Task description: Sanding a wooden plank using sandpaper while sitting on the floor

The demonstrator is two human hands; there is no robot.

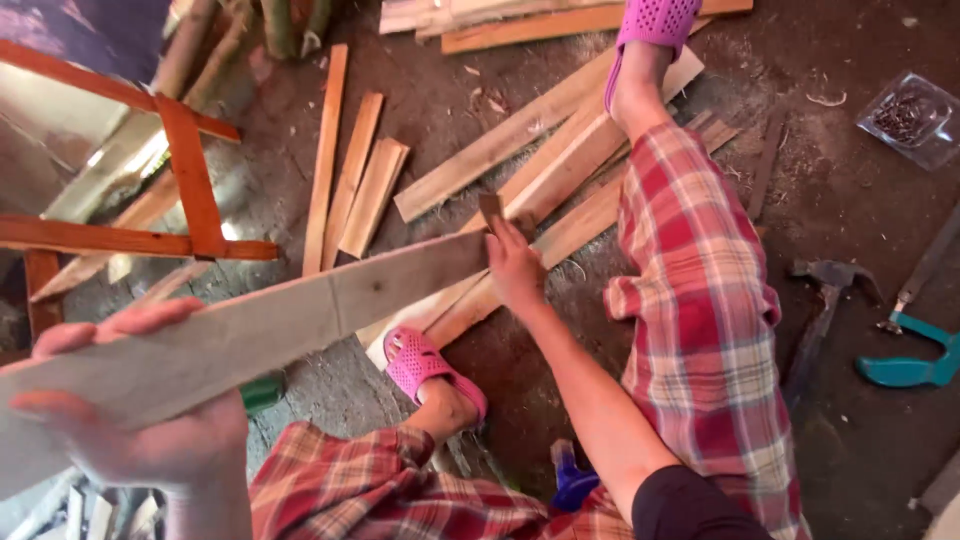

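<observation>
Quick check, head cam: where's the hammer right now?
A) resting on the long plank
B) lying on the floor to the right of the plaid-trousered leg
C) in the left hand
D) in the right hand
B: the hammer lies untouched on the dirt floor beside the saw, while the left hand and right hand hold the two ends of the long plank.

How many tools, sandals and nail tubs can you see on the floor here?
Grey metal claw hammer: 1
Teal-handled hand saw: 1
Pink perforated rubber sandals: 2
Clear plastic tub of dark nails: 1
Total: 5
</observation>
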